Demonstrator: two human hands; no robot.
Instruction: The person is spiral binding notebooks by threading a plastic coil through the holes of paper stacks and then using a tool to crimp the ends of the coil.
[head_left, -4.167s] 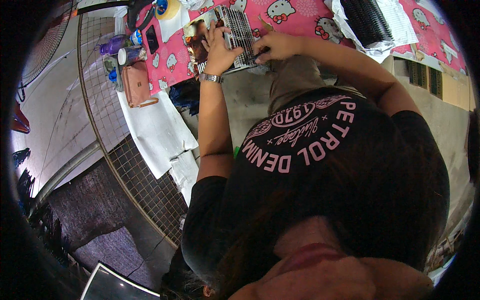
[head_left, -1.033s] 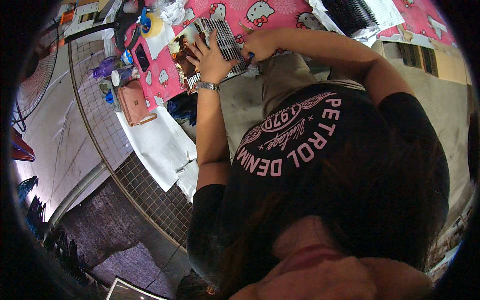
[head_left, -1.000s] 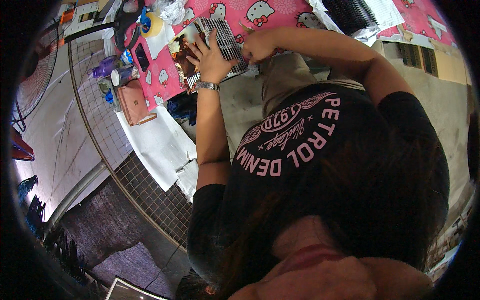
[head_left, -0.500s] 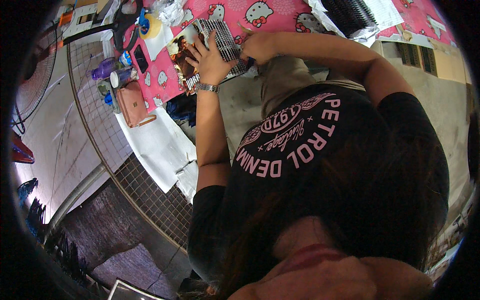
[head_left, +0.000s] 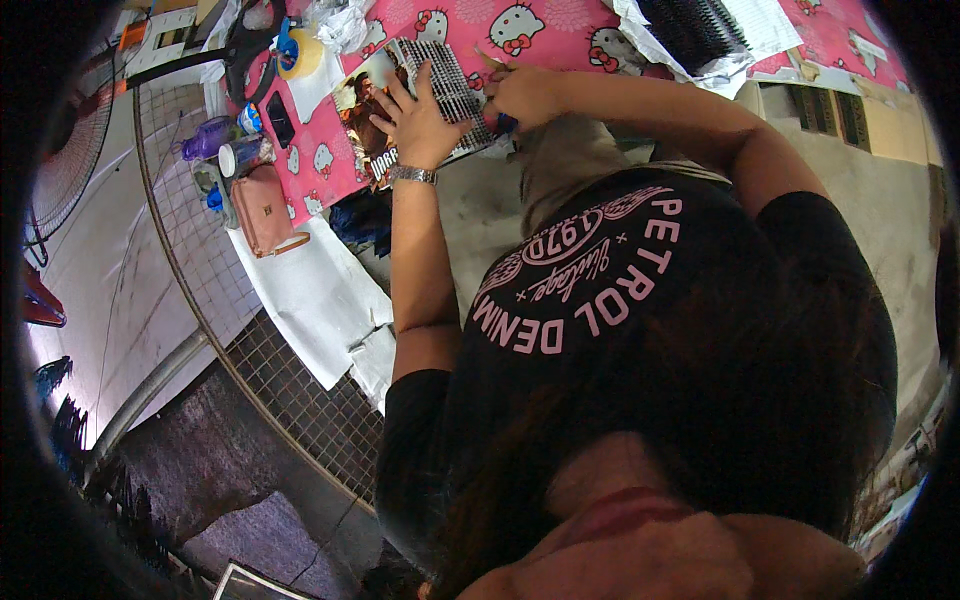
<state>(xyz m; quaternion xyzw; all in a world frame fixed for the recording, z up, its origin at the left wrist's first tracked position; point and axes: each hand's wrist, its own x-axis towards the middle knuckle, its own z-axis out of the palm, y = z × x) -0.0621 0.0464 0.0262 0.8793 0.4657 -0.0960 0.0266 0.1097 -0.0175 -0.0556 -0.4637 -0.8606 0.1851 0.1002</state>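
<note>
My left hand [head_left: 425, 125], with a metal watch on its wrist, lies flat with fingers spread on a glossy picture-covered sheet or magazine [head_left: 367, 120]. Rows of short dark strips [head_left: 452, 85] run along the right part of that sheet, under and beside my fingers. At the sheet's right edge, my right hand [head_left: 522, 97] is closed, its fingers bent together. A thin tan tip sticks out above it, and something small and dark blue shows below its fingers. What exactly it grips is too small to make out.
A pink patterned cloth [head_left: 460, 20] covers the table. Black bristly rows [head_left: 695, 35] lie on white paper at upper right. To the left are a tape roll [head_left: 300, 55], a phone [head_left: 281, 119], a jar [head_left: 240, 157], a pink purse [head_left: 263, 210] and a fan [head_left: 75, 150].
My right hand has shifted very slightly to the right beside the sheet's edge. My left hand stays flat in the same place.
</note>
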